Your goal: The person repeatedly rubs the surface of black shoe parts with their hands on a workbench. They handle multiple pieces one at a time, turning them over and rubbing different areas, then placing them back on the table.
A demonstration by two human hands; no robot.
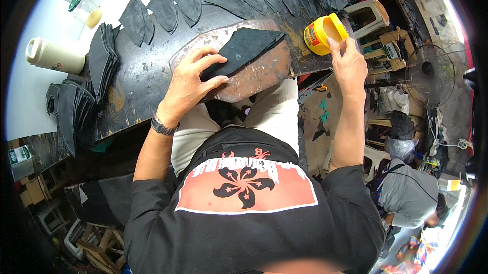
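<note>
A stack of black, leaf-shaped sheet pieces (249,47) lies on a worn brown board (264,78) that overhangs the table edge above my lap. My left hand (195,75) grips the stack's left end, thumb on the near edge and fingers on the far side. At the right, a yellow plastic jar (316,37) leans with its mouth toward my right hand (348,65). The fingers of that hand are pinched together at the jar's mouth. Whatever they may hold there is hidden.
Similar black pieces (190,2) line the far side of the dark table (137,78), with thick stacks (104,60) at the left. A cream jug (56,55) and a glass jar (85,9) lie beyond. Right of the table are a stool (373,17) and a fan (429,75). A person (409,192) is behind.
</note>
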